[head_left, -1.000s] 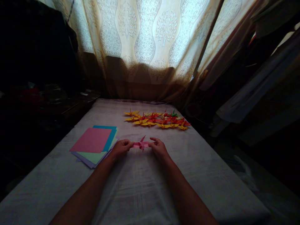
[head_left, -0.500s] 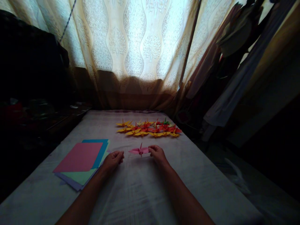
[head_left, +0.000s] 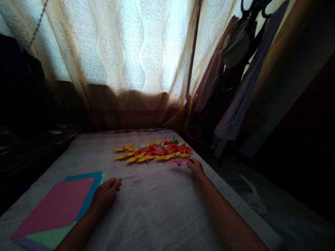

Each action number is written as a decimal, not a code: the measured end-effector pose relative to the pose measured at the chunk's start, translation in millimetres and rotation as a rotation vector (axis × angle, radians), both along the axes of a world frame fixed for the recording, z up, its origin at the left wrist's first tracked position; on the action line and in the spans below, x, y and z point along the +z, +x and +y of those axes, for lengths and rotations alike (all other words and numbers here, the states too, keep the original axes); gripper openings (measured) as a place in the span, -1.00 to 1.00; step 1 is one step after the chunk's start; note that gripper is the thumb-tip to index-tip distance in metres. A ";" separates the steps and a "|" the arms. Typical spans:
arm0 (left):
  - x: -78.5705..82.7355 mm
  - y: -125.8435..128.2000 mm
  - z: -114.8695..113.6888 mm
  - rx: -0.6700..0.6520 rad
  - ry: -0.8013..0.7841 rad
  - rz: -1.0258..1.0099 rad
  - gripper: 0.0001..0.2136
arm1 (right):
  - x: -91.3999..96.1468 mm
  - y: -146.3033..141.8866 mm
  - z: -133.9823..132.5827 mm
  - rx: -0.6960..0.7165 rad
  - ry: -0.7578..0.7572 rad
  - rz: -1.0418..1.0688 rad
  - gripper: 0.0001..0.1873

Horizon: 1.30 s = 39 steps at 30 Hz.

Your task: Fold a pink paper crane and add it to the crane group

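Note:
My right hand (head_left: 196,168) pinches the right wing of a pink paper crane (head_left: 178,162) between thumb and fingertips. The crane is at the front right of several rows of folded paper cranes, close to a yellow crane (head_left: 185,155). Other cranes in the rows are red, such as the red crane (head_left: 176,147), and one is a green crane (head_left: 174,140). My left hand (head_left: 106,192) has its fingers curled together with nothing visible in them. It is beside a stack of coloured paper sheets, with a pink sheet (head_left: 56,205) on top.
A pale cloth (head_left: 141,205) covers the flat surface. Patterned curtains (head_left: 128,45) hang behind it. Clothes (head_left: 239,101) hang at the right, and dark items fill the left side. Past the right edge, a clear plastic bag (head_left: 253,198) lies lower down.
My right hand has carried the pink crane away and to the right, up to the front row of cranes. The view has turned right. My left hand stays curled by the paper stack.

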<state>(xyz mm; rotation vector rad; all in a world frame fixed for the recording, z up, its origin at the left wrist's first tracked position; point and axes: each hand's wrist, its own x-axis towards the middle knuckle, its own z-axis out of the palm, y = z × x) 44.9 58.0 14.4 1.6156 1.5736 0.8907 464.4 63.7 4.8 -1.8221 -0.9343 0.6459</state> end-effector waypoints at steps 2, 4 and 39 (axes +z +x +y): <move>-0.7 4.5 5.0 0.002 0.032 0.063 -0.56 | -1.7 16.1 4.3 -0.031 -0.002 -0.029 -0.69; -1.8 8.4 8.6 -0.004 0.033 0.096 -0.56 | -4.1 26.7 9.8 -0.046 0.011 -0.054 -0.81; -10.9 5.4 7.4 -0.050 0.011 0.201 -0.59 | -2.6 -25.6 6.9 -0.096 -0.166 -0.691 -0.76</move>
